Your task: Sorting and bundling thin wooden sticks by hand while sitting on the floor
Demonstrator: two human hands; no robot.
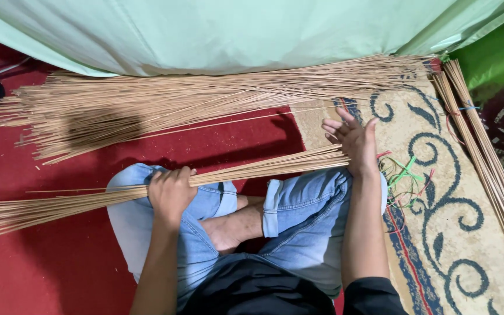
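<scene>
Broom-stick bundle (147, 189), a sheaf of thin tan ribs, lies across your lap as you sit cross-legged on the floor, its loose tips fanning out past your left knee and its squared end meeting your right palm. Your left hand (171, 191) has its fingers (177, 174) curled tight around the middle of the bundle, holding it against your jeans (205, 233). Your right hand (354, 143) is spread flat, fingers wide and closed on nothing, the palm pressed against the butt ends. To do this well, keep the left grip firm but not crushing, so the ribs can slide lengthwise, and tap with a flat palm square to the bundle so the ends come level rather than slanting. A larger loose pile of ribs (164, 105) lies beyond your knees on the red carpet (59, 262), just below a pale green cloth (234, 29). 1 more tied bundle (491, 169) runs along the patterned rug (444, 233) to your right, and a tangle of green and red ties (403, 178) sits beside your right wrist, within easy reach.
</scene>
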